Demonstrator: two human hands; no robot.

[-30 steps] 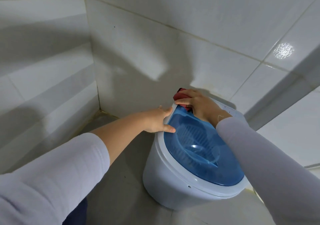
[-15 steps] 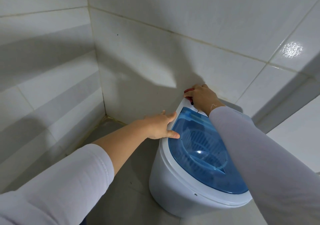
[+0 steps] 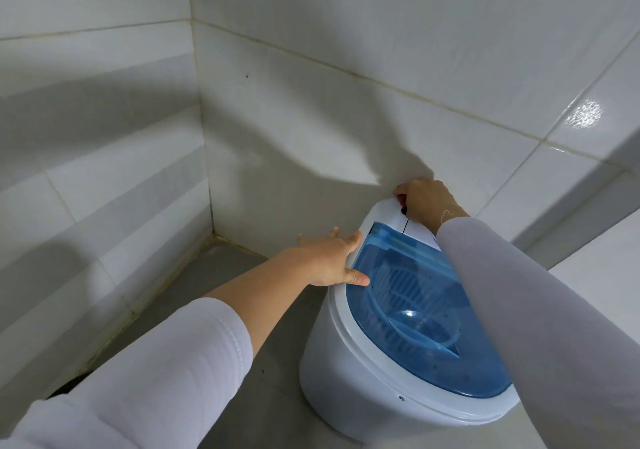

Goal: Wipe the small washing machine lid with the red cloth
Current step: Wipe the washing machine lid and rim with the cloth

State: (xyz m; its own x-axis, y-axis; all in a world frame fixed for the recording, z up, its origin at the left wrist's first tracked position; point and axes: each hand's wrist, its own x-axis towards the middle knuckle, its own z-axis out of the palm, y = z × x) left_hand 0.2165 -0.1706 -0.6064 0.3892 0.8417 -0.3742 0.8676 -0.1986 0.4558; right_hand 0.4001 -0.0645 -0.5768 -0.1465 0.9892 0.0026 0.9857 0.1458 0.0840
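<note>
Right hand (image 3: 427, 202) fisted on red cloth (image 3: 401, 200); left hand (image 3: 330, 258) open, steadying glossy translucent blue lid (image 3: 422, 310).

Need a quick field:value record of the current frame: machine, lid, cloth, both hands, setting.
machine: small washing machine, white tub, on grey floor
lid: blue translucent lid, closed
cloth: red cloth, mostly hidden under the hand, only a sliver shows
right hand: right hand closed over the cloth, at the white rear panel by the wall
left hand: left hand open, flat against the machine's left rim
setting: corner of white tiled walls
</note>
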